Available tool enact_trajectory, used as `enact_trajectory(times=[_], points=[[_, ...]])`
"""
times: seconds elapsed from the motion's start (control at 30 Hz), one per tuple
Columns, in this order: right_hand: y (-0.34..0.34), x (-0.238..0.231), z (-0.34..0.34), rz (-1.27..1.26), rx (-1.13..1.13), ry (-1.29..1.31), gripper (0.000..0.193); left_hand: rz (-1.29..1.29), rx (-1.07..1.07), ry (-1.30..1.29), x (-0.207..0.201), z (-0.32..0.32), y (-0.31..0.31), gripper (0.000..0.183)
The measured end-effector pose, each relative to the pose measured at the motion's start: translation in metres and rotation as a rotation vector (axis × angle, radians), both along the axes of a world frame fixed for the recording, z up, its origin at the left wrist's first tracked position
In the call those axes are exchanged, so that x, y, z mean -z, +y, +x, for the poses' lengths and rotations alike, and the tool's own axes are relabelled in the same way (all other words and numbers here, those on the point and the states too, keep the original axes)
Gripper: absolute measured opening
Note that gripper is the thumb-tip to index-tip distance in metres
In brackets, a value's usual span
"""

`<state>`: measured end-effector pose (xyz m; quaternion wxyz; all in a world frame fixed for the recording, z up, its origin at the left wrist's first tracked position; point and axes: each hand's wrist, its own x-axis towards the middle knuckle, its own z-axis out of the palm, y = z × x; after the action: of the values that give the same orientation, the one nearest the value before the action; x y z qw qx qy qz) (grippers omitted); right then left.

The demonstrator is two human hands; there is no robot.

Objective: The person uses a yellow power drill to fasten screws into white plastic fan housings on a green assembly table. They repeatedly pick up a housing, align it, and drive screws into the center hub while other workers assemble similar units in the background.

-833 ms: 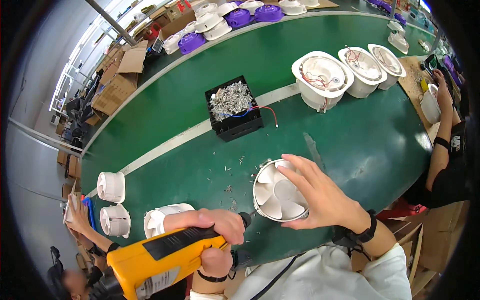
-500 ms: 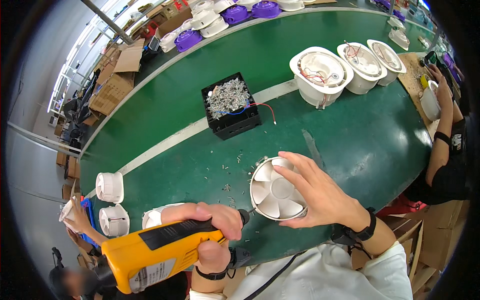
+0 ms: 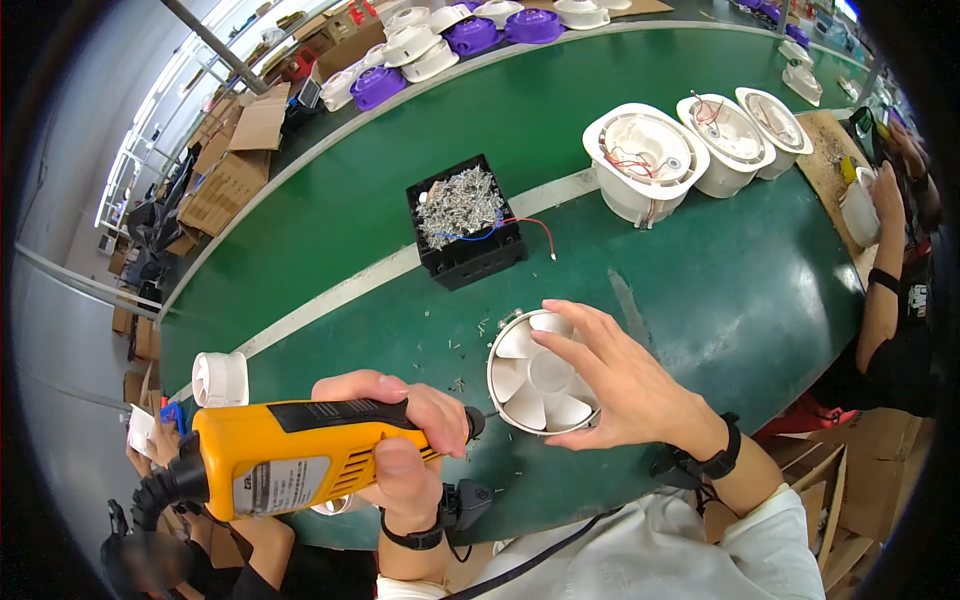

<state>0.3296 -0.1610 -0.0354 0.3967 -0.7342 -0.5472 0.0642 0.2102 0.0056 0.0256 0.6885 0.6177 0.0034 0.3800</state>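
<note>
My left hand is wrapped round a yellow and black electric screwdriver, which lies nearly level. Its thin bit points right and reaches the lower left rim of a round white fan housing; whether it sits in a screw there is too small to tell. Thumb and fingers of my right hand span this housing from the right, closed on its rim. Inside it, a white bladed fan faces up. Several loose screws lie on the green table just left of the housing.
A black box heaped with screws stands beyond the housing, a red and blue wire across it. Three white wired casings stand at the far right. Another fan housing is at the left. Co-workers' hands work at both sides.
The screwdriver has swung up to a flatter angle and shifted slightly left. The fan housing and my right hand have moved a little left too. The screwdriver now covers a housing at the left.
</note>
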Motion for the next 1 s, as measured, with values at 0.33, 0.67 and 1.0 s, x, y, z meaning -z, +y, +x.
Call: enact_trajectory(times=[0.33, 0.67, 1.0], points=[[0.001, -0.002, -0.001, -0.014, -0.003, -0.008, 0.086, -0.012, 0.053, -0.019, 0.002, 0.001, 0.000, 0.046], [0.002, -0.006, -0.002, -0.062, 0.009, 0.000, 0.083, -0.089, 0.134, -0.065, 0.006, 0.006, 0.010, 0.041], [0.004, -0.008, -0.003, -0.053, 0.000, 0.004, 0.083, -0.031, 0.243, -0.014, 0.006, 0.002, 0.015, 0.038]])
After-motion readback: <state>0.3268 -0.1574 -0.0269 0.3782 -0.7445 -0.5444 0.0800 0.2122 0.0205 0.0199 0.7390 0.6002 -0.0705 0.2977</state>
